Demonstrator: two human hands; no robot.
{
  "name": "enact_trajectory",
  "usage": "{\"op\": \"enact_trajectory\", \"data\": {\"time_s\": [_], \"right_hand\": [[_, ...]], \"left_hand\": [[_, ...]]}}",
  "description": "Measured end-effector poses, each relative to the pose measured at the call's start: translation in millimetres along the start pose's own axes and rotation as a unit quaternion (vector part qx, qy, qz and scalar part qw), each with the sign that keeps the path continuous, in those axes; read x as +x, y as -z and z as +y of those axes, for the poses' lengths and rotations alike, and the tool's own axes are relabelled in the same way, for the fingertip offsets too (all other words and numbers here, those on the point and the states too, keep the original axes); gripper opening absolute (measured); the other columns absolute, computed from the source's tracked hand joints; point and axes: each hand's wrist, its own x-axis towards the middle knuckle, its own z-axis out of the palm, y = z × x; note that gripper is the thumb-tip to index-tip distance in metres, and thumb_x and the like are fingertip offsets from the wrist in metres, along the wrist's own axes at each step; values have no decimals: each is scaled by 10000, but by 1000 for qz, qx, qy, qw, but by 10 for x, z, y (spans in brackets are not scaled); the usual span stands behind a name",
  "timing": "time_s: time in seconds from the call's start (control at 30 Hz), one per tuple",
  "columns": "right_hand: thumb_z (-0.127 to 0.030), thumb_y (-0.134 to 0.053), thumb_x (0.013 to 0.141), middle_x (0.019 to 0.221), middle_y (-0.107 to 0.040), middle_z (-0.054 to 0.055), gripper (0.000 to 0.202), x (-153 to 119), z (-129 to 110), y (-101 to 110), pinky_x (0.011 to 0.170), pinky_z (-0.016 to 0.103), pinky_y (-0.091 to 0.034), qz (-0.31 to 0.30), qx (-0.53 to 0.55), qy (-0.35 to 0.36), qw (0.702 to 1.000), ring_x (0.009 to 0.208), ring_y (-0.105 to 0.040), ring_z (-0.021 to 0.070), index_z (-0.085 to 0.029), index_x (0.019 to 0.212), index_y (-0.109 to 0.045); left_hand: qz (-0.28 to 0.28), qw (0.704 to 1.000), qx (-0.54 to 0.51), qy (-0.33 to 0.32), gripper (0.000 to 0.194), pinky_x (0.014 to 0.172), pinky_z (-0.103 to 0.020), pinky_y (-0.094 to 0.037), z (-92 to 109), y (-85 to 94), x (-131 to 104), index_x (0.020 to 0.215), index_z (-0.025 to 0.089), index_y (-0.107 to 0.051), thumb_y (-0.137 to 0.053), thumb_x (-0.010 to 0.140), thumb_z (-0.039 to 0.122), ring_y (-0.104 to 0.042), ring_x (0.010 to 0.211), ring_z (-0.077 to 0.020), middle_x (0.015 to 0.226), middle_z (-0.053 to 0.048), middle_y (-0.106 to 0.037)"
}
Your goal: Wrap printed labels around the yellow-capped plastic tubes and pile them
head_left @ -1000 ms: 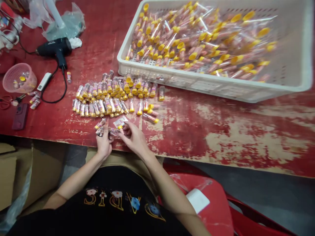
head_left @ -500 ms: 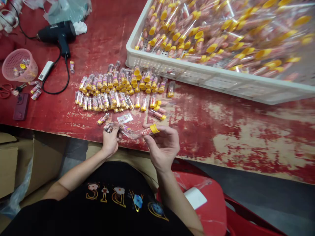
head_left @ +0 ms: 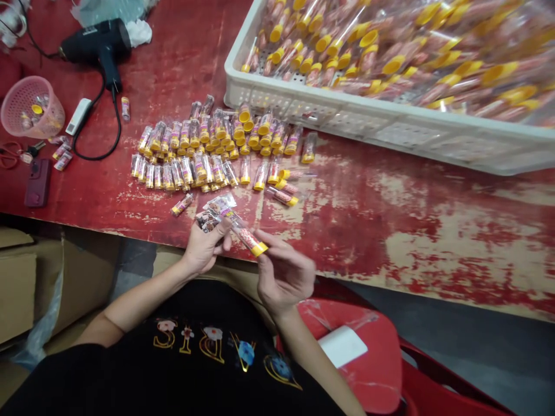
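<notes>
My left hand [head_left: 206, 245] is closed on several flat, clear plastic sleeves [head_left: 221, 203] with printing on them. One sleeve lies around the upper part of a clear tube [head_left: 248, 237] filled with pink-and-white pieces. The tube's yellow cap [head_left: 259, 249] points toward my right hand [head_left: 288, 271], whose thumb and fingertips are curled at it. Just beyond my hands, one small sleeved tube [head_left: 182, 204] lies on its side. Behind it stand many yellow-capped tubes in printed sleeves [head_left: 199, 167], packed in rows. A few unsleeved tubes [head_left: 281, 195] lie to their right.
A white perforated crate [head_left: 347, 124] full of yellow-capped tubes takes up the back right. On the red table [head_left: 347, 214] at left are a black heat gun [head_left: 97, 46], its cord, a pink basket [head_left: 32, 107] and a phone [head_left: 38, 182]. A red stool [head_left: 355, 346] stands below.
The tube has come down and left, from lying between my hands to inside the sleeve's end. My right hand has moved slightly down with it. The left still holds the sleeves.
</notes>
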Motion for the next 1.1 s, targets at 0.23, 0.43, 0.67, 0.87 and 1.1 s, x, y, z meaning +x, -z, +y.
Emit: {"op": "enact_trajectory", "data": {"time_s": [0.23,0.43,0.67,0.87,1.1], "right_hand": [[-164,-585,894,1458,-527,38,524,171,-82,46,1089,577,-483,-104,-99,-20,989,1347,-524,291,-411,1356,-582],[-111,-640,862,1043,-729,10,467,218,-99,13,972,521,-532,-23,-89,2,996,1082,-658,244,-436,1192,-696],[-89,-706,816,908,-740,-4,431,227,-125,-44,793,442,-575,22,-91,16,995,891,-682,206,-415,1096,-735],[-56,-729,783,886,-746,2,384,256,-107,-76,762,395,-577,30,-89,49,994,852,-689,185,-332,1049,-757],[-61,-739,779,870,-743,-1,363,298,-57,-169,760,379,-577,26,-91,62,994,842,-695,181,-320,1031,-760]], "left_hand": [[-85,991,39,91,516,340,-166,-128,109,25,-26,684,133,-602,-905,506,512,-408,341,-36,459,21,-536],[-92,991,62,74,529,340,-167,-133,66,69,-102,711,143,-607,-842,573,597,-374,315,-33,425,24,-517],[-85,993,70,46,475,337,-175,-173,-7,96,-158,709,154,-605,-815,646,575,-375,313,-38,428,20,-523],[-102,992,61,30,440,322,-166,-182,-61,155,-138,745,149,-600,-800,701,538,-380,313,-34,448,37,-527],[-94,994,52,6,430,315,-158,-180,-49,196,-97,727,155,-576,-779,732,534,-380,310,-25,443,57,-504]]}}
